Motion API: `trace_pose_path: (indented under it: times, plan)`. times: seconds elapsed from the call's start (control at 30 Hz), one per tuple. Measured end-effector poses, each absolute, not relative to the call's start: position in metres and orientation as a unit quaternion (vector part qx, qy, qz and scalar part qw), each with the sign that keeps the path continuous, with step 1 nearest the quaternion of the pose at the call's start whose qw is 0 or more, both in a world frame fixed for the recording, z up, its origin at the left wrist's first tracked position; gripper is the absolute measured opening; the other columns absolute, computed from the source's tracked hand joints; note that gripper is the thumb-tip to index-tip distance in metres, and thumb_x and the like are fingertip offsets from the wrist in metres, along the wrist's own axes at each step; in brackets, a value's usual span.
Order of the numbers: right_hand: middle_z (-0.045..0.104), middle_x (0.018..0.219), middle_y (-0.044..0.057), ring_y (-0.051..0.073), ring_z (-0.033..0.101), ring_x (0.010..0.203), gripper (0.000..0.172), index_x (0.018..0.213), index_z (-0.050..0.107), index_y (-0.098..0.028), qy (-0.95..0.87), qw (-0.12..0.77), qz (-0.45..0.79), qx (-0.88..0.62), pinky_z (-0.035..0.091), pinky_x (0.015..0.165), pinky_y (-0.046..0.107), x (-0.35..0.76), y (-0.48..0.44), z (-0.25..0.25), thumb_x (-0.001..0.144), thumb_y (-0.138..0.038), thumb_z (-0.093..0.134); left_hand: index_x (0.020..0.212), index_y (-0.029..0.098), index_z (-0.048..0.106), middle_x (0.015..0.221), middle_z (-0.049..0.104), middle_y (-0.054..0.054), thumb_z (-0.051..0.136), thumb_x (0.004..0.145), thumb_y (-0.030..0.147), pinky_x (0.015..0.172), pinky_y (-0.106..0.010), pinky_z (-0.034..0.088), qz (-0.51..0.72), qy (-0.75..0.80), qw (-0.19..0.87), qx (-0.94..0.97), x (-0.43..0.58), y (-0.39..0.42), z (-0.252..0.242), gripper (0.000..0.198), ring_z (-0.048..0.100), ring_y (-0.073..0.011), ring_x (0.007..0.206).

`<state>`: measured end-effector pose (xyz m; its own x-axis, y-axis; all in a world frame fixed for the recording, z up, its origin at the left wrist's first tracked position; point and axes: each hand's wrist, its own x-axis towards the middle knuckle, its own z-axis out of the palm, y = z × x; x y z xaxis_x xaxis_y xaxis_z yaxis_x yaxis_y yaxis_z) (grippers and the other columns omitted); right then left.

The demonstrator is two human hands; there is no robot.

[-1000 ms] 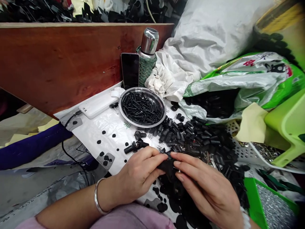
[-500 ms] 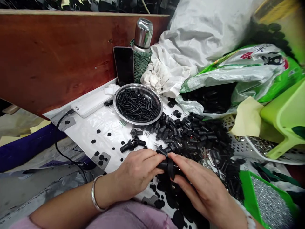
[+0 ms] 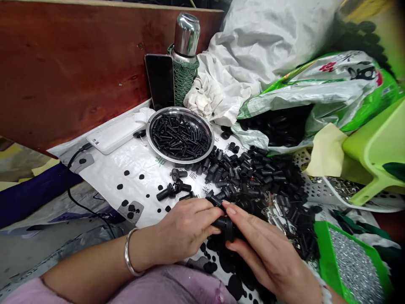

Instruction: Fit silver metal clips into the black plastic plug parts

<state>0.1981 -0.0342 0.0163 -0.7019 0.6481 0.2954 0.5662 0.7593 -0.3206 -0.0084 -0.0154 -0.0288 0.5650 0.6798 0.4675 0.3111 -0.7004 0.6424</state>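
Between both hands is a black plastic fitting (image 3: 226, 228) with a wide round flange. My left hand (image 3: 182, 230) is closed on its left end, thumb and fingers pinching it. From the other side, my right hand (image 3: 264, 249) grips around the flange, its fingers stretched along the top and the thumb below; its palm hides the right end. Just beyond the fingertips lies a heap of black ribbed plastic sleeves (image 3: 253, 173). To the left of the heap, several flanged black fittings (image 3: 166, 192) rest on the white sheet (image 3: 104, 177).
A steel bowl (image 3: 148, 141) holds black threaded parts. Behind it stand a phone (image 3: 160, 82) and a flask (image 3: 186, 38). A white power bank (image 3: 115, 133) lies left. On the right are an open bag (image 3: 341, 97), a lime-green scoop (image 3: 373, 143) and a green tray (image 3: 325, 253) of small metal pieces.
The whole view has shifted slightly, with the background sitting higher and further left. Both hands stay on the black fitting, the right fingers lying a little differently around its flange.
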Motion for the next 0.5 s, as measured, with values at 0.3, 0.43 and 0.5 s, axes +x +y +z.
trace_pose_path:
  times: [0.3, 0.43, 0.5]
  plan:
    - [0.069, 0.096, 0.014, 0.02, 0.068, 0.08, 0.037, 0.125, 0.047, -0.009, -0.896, 0.238, 0.06, -0.369, 0.059, 0.068, 0.027, 0.186, -0.026, 0.017, 0.094, -0.029, 0.044, 0.101, 0.008, 0.055, 0.084, 0.062, -0.01, 0.04, 0.09, 0.016, 0.067, -0.03, 0.052, 0.417, 0.308, 0.147, 0.842, 0.002, -0.012, -0.036, 0.02, 0.059, -0.0178, 0.075]
    - [0.07, 0.082, 0.013, 0.021, 0.068, 0.068, 0.048, 0.116, 0.054, -0.008, -0.886, 0.221, 0.037, -0.405, 0.058, 0.058, 0.03, 0.19, -0.022, 0.025, 0.091, -0.048, 0.043, 0.101, 0.011, 0.055, 0.087, 0.064, -0.01, 0.042, 0.09, 0.02, 0.069, -0.03, 0.053, 0.414, 0.308, 0.177, 0.838, 0.001, -0.007, -0.035, 0.02, 0.06, -0.0173, 0.078]
    - [0.066, 0.098, 0.018, 0.026, 0.067, 0.082, 0.057, 0.125, 0.046, -0.006, -0.898, 0.194, 0.013, -0.394, 0.057, 0.067, 0.035, 0.193, -0.022, 0.03, 0.089, -0.05, 0.046, 0.104, 0.011, 0.055, 0.089, 0.064, -0.01, 0.043, 0.09, 0.022, 0.071, -0.029, 0.053, 0.418, 0.304, 0.206, 0.831, -0.001, -0.005, -0.034, 0.021, 0.06, -0.0169, 0.08]
